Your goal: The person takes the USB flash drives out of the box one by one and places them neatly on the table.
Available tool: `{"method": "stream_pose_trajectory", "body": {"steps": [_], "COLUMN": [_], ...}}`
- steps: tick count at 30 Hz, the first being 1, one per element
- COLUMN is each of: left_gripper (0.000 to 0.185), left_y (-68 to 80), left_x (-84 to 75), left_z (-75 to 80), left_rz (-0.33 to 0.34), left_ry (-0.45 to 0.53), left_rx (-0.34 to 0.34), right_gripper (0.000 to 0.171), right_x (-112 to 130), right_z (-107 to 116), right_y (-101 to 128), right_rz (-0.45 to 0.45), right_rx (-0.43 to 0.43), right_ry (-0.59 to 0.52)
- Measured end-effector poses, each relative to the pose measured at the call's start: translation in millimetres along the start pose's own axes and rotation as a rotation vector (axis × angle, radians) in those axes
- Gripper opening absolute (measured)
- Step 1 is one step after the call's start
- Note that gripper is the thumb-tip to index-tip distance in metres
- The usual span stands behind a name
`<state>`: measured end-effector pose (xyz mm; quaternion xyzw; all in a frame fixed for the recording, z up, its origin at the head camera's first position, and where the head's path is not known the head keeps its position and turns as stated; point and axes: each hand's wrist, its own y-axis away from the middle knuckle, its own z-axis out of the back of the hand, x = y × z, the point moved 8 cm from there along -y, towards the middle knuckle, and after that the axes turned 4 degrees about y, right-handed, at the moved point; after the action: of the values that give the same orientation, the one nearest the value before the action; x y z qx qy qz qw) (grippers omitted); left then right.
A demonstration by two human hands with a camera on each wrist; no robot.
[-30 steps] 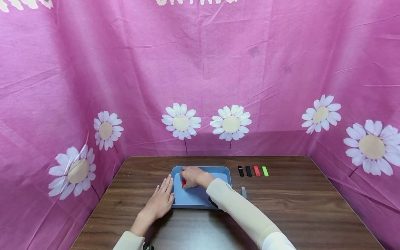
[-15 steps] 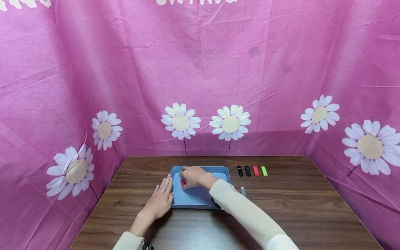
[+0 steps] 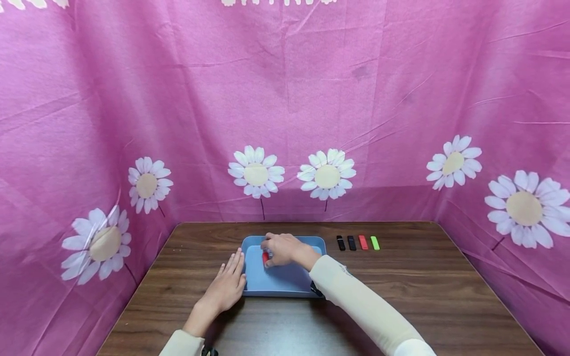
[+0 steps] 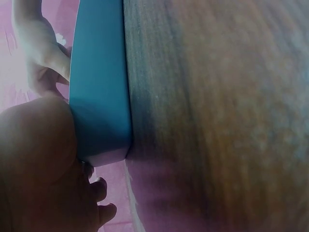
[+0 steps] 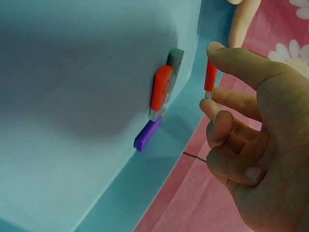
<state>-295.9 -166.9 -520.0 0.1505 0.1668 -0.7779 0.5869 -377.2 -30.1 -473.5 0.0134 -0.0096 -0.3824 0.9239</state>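
Note:
My right hand (image 3: 285, 249) is over the left part of the blue tray (image 3: 280, 287). It pinches a red USB stick (image 5: 211, 75) between thumb and fingers, its metal plug pointing down in the right wrist view. Inside the tray lie another red USB stick (image 5: 161, 89), a grey-green one (image 5: 175, 60) and a purple one (image 5: 147, 134), close together near a wall. With fingers straight, my left hand (image 3: 222, 287) rests along the tray's left side; the left wrist view shows its palm side against the outer wall (image 4: 101, 82).
Right of the tray, a row on the wooden table (image 3: 423, 296) holds two black USB sticks (image 3: 340, 243), a red one (image 3: 362, 242) and a bright green one (image 3: 375, 243). A pink flowered cloth (image 3: 285, 109) hangs behind and at both sides.
My right hand has shifted a little to the right, away from the tray's left wall. The sleeve now covers a grey stick seen right of the tray. My left hand stays put.

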Motion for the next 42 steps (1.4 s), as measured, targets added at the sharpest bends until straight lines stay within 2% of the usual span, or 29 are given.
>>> {"method": "stream_pose_trajectory", "body": {"steps": [10,16,31,37,42], "left_gripper": [0.060,0.060,0.060,0.061,0.062], "left_y": [1.9,2.1,0.1,-1.4,-2.7], "left_x": [-4.7,-2.3,1.0,2.5,4.3], "left_z": [4.9,1.6,0.8,-0.5,-0.7], "left_rz": [-0.043,-0.012,-0.003,-0.006,-0.027], "left_ry": [0.019,0.000,0.006,0.009,0.016], "left_rx": [-0.047,-0.013,-0.002,0.006,-0.016], "right_gripper": [0.052,0.048,0.051,0.050,0.050], "right_x": [-14.6,-26.5,-57.2,-71.7,-81.9], "right_z": [14.1,17.0,24.7,28.5,31.5], "right_y": [21.9,33.3,71.0,87.6,100.1], "right_rz": [0.008,0.005,-0.065,-0.120,-0.139], "right_rx": [-0.054,-0.096,-0.118,-0.133,-0.154], "right_ry": [-0.056,-0.058,-0.100,-0.118,-0.118]}}
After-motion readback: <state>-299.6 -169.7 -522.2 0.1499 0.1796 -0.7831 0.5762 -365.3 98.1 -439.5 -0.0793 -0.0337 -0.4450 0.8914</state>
